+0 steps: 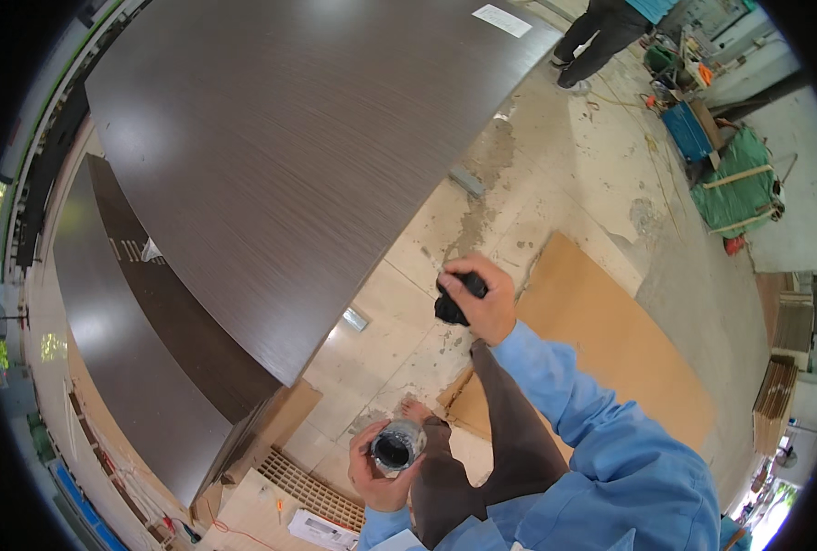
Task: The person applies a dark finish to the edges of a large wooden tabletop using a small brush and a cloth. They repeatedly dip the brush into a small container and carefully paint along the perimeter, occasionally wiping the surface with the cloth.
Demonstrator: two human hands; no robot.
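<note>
Dusty floor (pixel 555 193) lay below; left hand (pixel 381 468) gripped an opened jar (pixel 396 447), right hand (pixel 477 298) clamped its black lid (pixel 453 303), contents apparently untouched.

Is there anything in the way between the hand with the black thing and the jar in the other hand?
No. Only open air over the floor separates the right hand, gripping a black object, from the open jar held by the left hand.

Stained tile floor (pixel 555 174) (dusty): cardboard sheet (pixel 610 340), dark wood panels (pixel 280 156)
</note>
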